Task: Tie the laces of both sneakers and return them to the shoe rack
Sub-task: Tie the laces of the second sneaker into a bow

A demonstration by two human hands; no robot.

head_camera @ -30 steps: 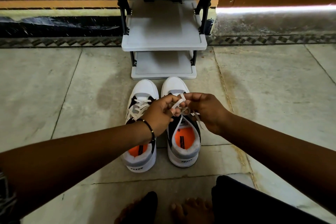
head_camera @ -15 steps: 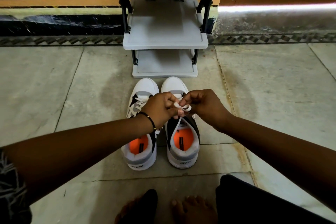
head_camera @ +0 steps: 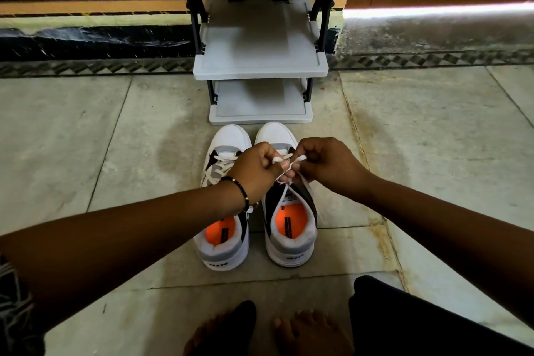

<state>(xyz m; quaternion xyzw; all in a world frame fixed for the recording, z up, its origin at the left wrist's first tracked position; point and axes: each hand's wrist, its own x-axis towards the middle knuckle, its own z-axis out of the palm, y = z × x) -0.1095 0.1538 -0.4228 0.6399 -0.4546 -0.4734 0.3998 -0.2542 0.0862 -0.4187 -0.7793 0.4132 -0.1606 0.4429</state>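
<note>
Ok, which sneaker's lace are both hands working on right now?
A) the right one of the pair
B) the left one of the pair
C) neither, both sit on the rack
A: the left hand and right hand pinch the white lace above the right sneaker.

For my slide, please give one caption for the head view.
Both hands tying the right sneaker's lace before the rack.

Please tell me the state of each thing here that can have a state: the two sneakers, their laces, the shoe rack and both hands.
Right white sneaker with orange insole: on the floor, white lace being tied.
Left white sneaker with orange insole: on the floor; knot not visible.
Grey plastic shoe rack: shelves in view hold no shoes.
Left hand: pinching the lace.
Right hand: pinching the lace.
</note>
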